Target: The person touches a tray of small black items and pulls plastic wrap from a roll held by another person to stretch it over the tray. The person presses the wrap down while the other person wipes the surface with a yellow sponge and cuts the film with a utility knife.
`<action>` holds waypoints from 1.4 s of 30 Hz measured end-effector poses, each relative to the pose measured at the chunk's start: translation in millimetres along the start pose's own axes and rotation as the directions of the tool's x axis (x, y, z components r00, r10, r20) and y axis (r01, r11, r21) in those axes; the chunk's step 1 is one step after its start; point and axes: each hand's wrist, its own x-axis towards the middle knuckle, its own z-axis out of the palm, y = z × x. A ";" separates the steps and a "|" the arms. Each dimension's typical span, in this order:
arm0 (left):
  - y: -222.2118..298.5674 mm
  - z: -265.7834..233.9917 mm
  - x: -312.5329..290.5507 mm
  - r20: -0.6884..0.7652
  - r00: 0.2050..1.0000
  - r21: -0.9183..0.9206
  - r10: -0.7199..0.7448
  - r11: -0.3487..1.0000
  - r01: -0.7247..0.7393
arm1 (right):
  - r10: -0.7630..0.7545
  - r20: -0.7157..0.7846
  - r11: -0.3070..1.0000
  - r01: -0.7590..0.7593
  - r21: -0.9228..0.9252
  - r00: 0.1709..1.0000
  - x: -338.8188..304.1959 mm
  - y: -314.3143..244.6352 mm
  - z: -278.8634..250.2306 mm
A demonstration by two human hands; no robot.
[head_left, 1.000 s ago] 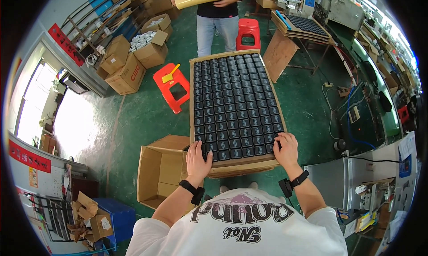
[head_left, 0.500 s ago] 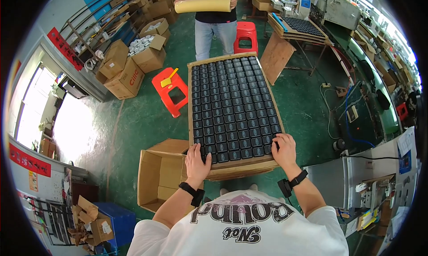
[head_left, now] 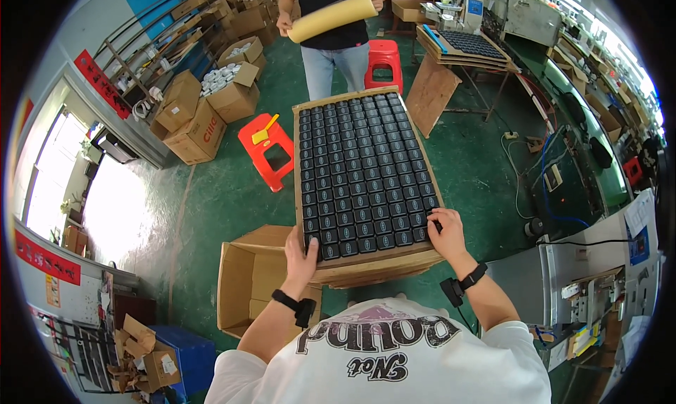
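Rows of black square cases (head_left: 362, 172) with rounded corners and a small pale mark fill a brown cardboard sheet (head_left: 373, 262) on a stack in front of me. My left hand (head_left: 301, 260) lies at the near left corner, fingers stretched along the side of the rows, thumb apart on the edge of a corner case. At the near right corner my right hand (head_left: 448, 234) rests with bent fingers against the outermost cases, a gap showing between thumb and forefinger. Neither hand lifts anything. Across the stack, another person's hands hold a yellowish roll (head_left: 332, 18).
An open cardboard box (head_left: 236, 281) stands on the floor at the stack's near left. Beyond it is a red stool (head_left: 257, 154) with a yellow brush (head_left: 265, 129). Another red stool (head_left: 384, 59) stands behind. A second sheet of black cases (head_left: 472, 43) lies on a far right table.
My left hand has slid outward to the left edge of the rows. My right hand stays near its corner, fingers more bent. The other person has tilted the roll and moved it lower.
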 end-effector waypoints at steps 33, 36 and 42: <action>93.1 -241.6 293.4 -0.103 0.800 0.555 0.591 0.702 -0.447 | -0.331 0.067 0.928 0.337 -0.160 0.941 200.5 -43.6 -146.4; 133.7 -216.5 285.7 0.006 0.807 0.492 0.590 0.701 -0.516 | -0.370 0.071 0.913 0.377 -0.155 0.926 222.4 -41.2 -129.4; 142.4 -174.4 315.1 0.014 0.642 0.531 0.767 0.538 -0.655 | -0.517 0.097 0.808 0.523 -0.273 0.850 284.1 -48.6 -90.0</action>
